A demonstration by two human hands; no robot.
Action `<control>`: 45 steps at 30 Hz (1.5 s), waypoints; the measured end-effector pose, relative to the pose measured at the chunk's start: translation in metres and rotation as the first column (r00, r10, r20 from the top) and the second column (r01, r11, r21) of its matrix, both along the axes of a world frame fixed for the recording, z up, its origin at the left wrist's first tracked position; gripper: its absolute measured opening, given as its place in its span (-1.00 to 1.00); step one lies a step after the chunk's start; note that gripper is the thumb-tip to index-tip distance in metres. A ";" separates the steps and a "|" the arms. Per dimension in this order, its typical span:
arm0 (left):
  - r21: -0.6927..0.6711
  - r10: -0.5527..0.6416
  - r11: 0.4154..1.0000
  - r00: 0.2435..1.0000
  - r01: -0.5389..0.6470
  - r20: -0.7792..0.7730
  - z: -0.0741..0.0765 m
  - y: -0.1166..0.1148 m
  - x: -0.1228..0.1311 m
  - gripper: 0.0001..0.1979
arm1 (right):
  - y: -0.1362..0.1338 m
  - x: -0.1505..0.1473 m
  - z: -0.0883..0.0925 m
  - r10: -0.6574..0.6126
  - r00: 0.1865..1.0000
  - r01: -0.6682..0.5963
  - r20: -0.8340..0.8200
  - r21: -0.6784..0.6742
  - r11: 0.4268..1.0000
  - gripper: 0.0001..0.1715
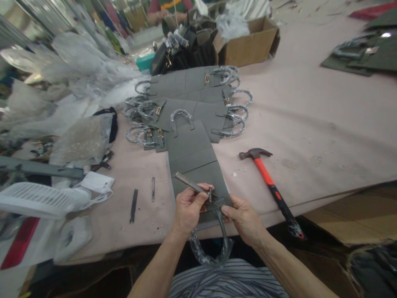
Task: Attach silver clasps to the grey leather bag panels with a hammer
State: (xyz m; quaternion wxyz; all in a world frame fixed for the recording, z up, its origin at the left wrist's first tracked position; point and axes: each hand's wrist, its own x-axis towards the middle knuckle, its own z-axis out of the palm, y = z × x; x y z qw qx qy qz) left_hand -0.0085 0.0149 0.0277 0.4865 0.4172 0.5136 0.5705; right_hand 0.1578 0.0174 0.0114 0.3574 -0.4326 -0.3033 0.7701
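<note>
A long dark grey-green bag panel lies before me, a plastic-wrapped handle at its far end. Another wrapped handle hangs over the table's near edge. Closed around a flat metal bar, my left hand is over the near end of the panel. A small metal piece shows at its fingertips; its exact kind is unclear. My right hand pinches the panel's near right edge, by the handle's base. To the right rests a claw hammer with a red and black grip.
More bag panels with wrapped handles and gold-coloured clasps are stacked beyond. Left lie a dark metal strip, a thin metal rod and a white fan. A cardboard box stands behind; another person is at the back.
</note>
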 end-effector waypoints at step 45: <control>-0.070 -0.015 0.998 0.984 0.003 -0.180 0.012 -0.002 0.001 -0.87 | 0.008 0.017 0.002 0.243 0.969 -0.245 0.033 0.184 0.952 -0.76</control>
